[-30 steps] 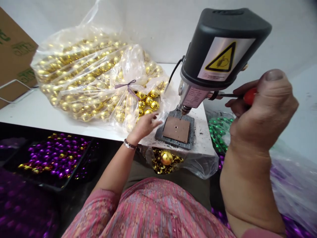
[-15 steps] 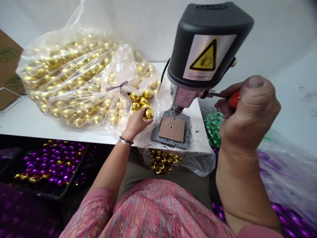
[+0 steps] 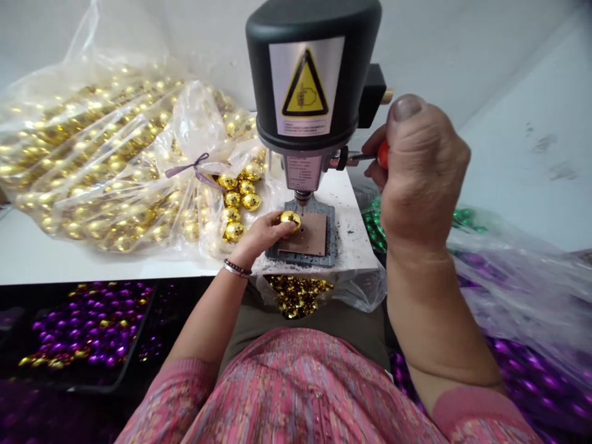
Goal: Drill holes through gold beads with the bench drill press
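At the near edge was a pink shirt (image 3: 296, 382), its two sleeves leading into bare forearms. Beyond it, gold flakes (image 3: 298, 293) lay in clear plastic against the near edge of the counter (image 3: 171, 266); to the left, lower down, a dark tray (image 3: 139, 327) held purple and gold balls.

The left forearm slanted up and rightward from the near left, bracelets (image 3: 237, 269) round its wrist. The left hand (image 3: 263, 237) reached right with its thumb on the near side of a gold ball (image 3: 290, 217) and its fingers on the far side, pinching it. The ball was over the left part of a brown board (image 3: 312, 237), just left of the drill bit (image 3: 302, 208); whether it touched the board could not be told. The board lay on a grey plate (image 3: 330, 237).

The right forearm rose steeply on the right, wrist bent, and the right hand (image 3: 419, 166) was curled around a red knob (image 3: 383, 154), thumb uppermost. The knob's lever ran left to the drill (image 3: 314, 80).

Left of the drill, loose gold balls (image 3: 235, 231) sat beside a big clear bag (image 3: 106, 154) of more. A pale wall (image 3: 439, 43) stood at the far side.
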Motion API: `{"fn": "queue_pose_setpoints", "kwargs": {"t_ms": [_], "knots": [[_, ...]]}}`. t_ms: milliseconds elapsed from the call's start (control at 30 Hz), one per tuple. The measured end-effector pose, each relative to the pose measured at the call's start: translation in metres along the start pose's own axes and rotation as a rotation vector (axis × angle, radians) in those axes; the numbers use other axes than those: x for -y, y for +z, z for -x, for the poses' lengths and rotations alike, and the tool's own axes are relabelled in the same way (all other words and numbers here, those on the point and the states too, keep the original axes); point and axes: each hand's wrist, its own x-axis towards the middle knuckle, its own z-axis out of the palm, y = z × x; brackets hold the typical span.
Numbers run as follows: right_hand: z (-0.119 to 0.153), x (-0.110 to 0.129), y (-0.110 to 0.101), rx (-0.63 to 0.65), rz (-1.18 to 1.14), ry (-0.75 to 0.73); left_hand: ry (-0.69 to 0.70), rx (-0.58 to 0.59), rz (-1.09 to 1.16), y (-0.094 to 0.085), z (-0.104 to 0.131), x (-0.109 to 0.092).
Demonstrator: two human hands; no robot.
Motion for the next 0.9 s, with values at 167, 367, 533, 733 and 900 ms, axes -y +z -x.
{"fn": "queue_pose_setpoints", "kwargs": {"t_ms": [167,367,533,733,900], "knots": [[0.0,0.001,0.001,0.022,-0.07,-0.015,0.047,-0.004,-0.172,0.0,-0.005,-0.004],[-0.002,-0.001,0.0,0.011,-0.036,-0.036,0.051,-0.043,-0.311,0.005,-0.003,-0.015],[-0.002,-0.001,-0.001,0.02,-0.047,-0.03,0.039,-0.076,-0.391,0.012,-0.006,-0.019],[0.0,0.0,0.0,0.026,-0.04,-0.041,0.129,-0.086,-0.462,0.02,-0.013,-0.011],[0.01,-0.009,-0.007,0.069,-0.02,-0.108,0.115,-0.05,-0.333,0.022,-0.011,-0.008]]}}
